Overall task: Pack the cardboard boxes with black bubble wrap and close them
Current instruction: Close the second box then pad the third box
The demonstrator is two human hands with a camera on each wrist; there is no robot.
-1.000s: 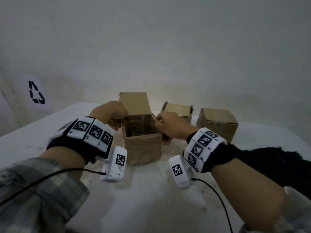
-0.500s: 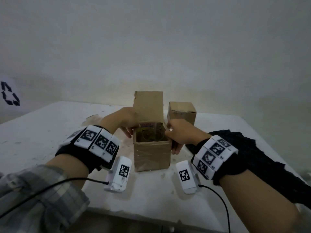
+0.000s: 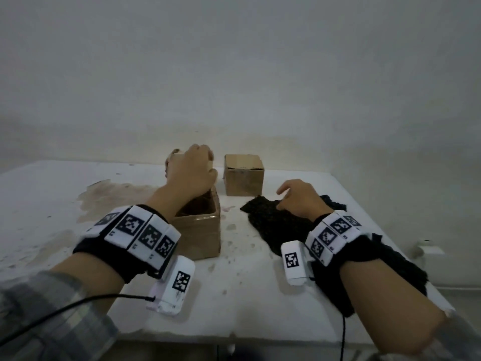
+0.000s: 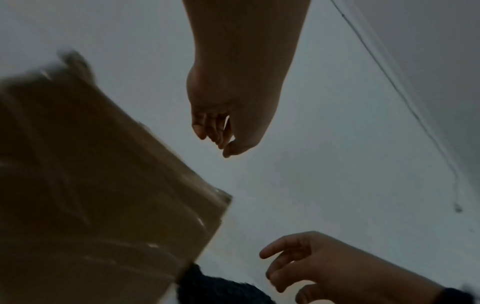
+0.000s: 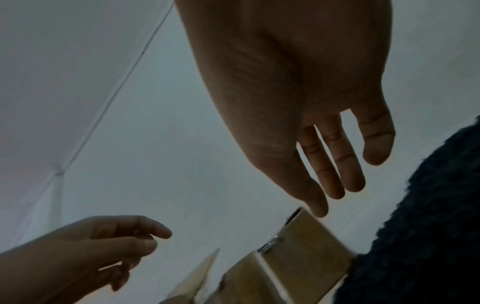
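An open cardboard box (image 3: 200, 235) stands on the white table (image 3: 234, 295), its inside dark. My left hand (image 3: 199, 160) hovers over its far edge with fingers loosely curled and, in the left wrist view, my left hand (image 4: 221, 139) holds nothing beside the box (image 4: 91, 185). Black bubble wrap (image 3: 268, 220) lies to the right of the box. My right hand (image 3: 289, 196) is over its near corner with fingers spread; the right wrist view shows its straight fingers (image 5: 335, 164) bare, apart from the wrap (image 5: 415, 226).
A closed cardboard box (image 3: 243, 178) sits behind, near the wall. More black wrap (image 3: 390, 269) stretches to the table's right edge under my right forearm. A brownish stain (image 3: 112, 194) marks the table's left part. The table's front edge runs close to me.
My right hand let go of the open box and moved right to the bubble wrap. My left hand rose from the box's side to above its far edge. The view turned right.
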